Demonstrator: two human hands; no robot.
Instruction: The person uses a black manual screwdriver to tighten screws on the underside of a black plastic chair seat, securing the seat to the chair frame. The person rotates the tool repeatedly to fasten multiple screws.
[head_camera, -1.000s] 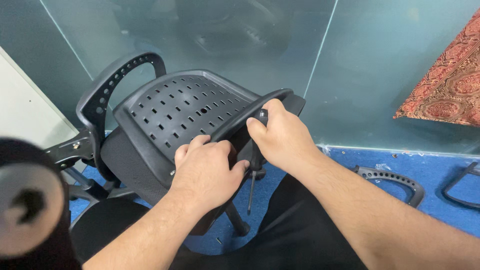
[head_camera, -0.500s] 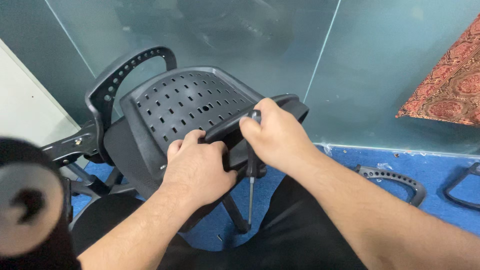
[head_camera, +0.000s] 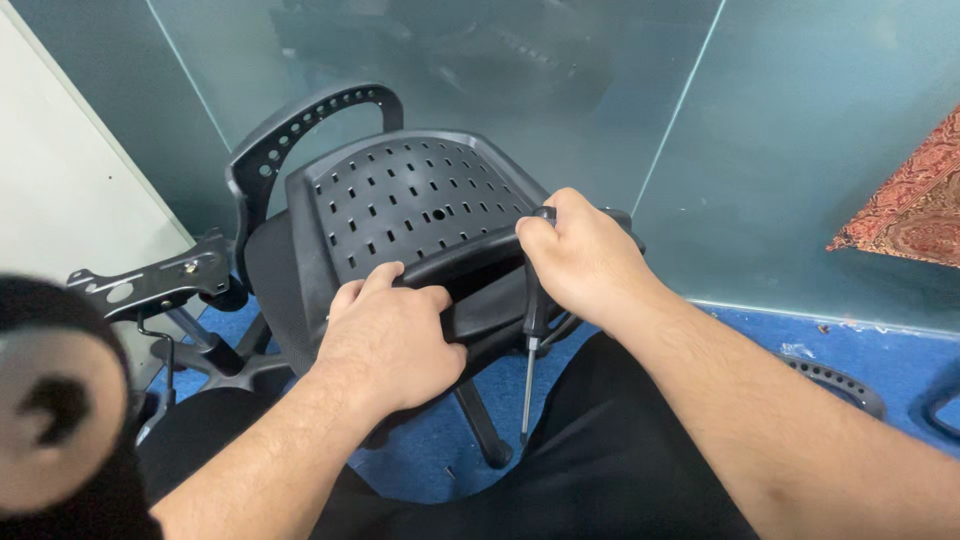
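A black perforated plastic chair panel (head_camera: 410, 205) rests tilted against a black seat cushion in front of me. My left hand (head_camera: 385, 340) grips the panel's near edge bar. My right hand (head_camera: 585, 260) holds the same bar farther right and also clasps a screwdriver (head_camera: 530, 330), whose black handle and metal shaft point down below the fist. A curved black armrest (head_camera: 300, 125) with a row of holes arches behind the panel's left side.
A black metal chair mechanism plate (head_camera: 150, 285) and base legs (head_camera: 215, 360) lie at the left on blue carpet (head_camera: 880, 345). Frosted glass walls stand behind. Another black armrest (head_camera: 835, 380) lies on the floor at right. A round black-and-white object (head_camera: 55, 400) fills the lower left.
The view has shifted, so panel and hands sit a little higher and farther right in frame. Both hands keep their grip; the screwdriver still hangs from my right fist.
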